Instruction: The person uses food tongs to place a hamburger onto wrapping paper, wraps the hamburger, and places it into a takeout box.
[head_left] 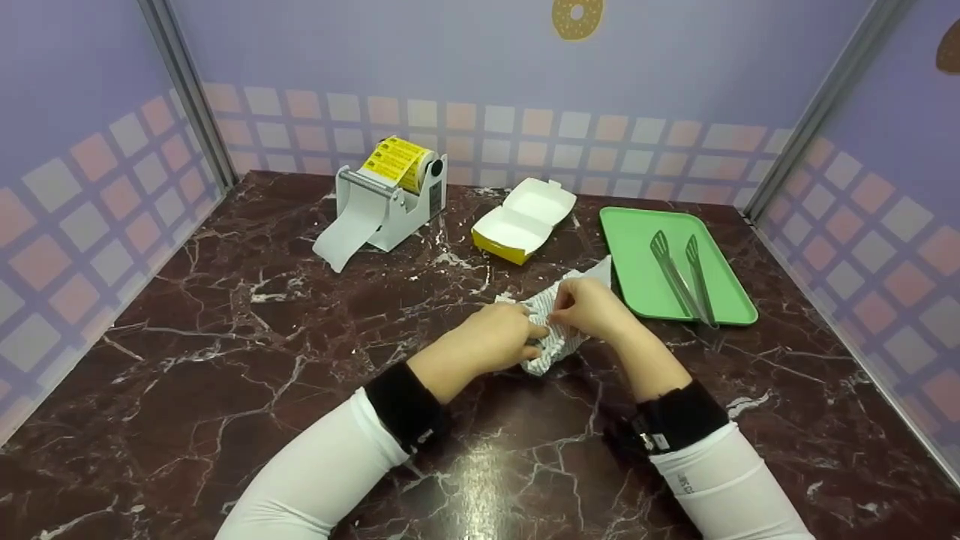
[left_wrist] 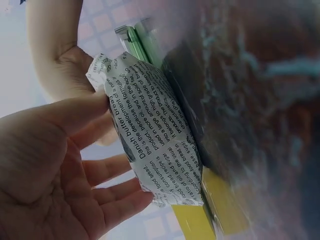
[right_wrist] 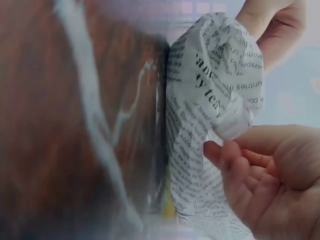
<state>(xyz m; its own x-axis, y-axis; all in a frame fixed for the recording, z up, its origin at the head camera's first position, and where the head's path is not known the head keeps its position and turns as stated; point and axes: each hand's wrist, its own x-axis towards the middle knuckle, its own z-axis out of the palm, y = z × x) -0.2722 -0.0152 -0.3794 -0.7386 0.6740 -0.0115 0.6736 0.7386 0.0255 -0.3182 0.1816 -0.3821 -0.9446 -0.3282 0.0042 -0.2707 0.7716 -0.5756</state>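
Observation:
A parcel of white paper (head_left: pixel 560 341) printed like newsprint lies on the table, its folds bunched near the middle. What it wraps, if anything, is hidden. My left hand (head_left: pixel 496 335) touches the parcel's left side; in the left wrist view its thumb and spread, fairly straight fingers (left_wrist: pixel 120 197) rest against the paper (left_wrist: pixel 155 130). From the right, my right hand (head_left: pixel 592 306) pinches a fold of the paper (right_wrist: pixel 200 107) between thumb and curled fingers, as the right wrist view shows. A pointed paper corner sticks out beyond the right hand.
Behind the parcel stands an open yellow-and-white takeaway box (head_left: pixel 517 225). A label dispenser (head_left: pixel 405 196) with a yellow roll is at the back left. On the right, tongs (head_left: pixel 679 281) lie on a green tray (head_left: pixel 630 240). Walls bound the table's back and sides.

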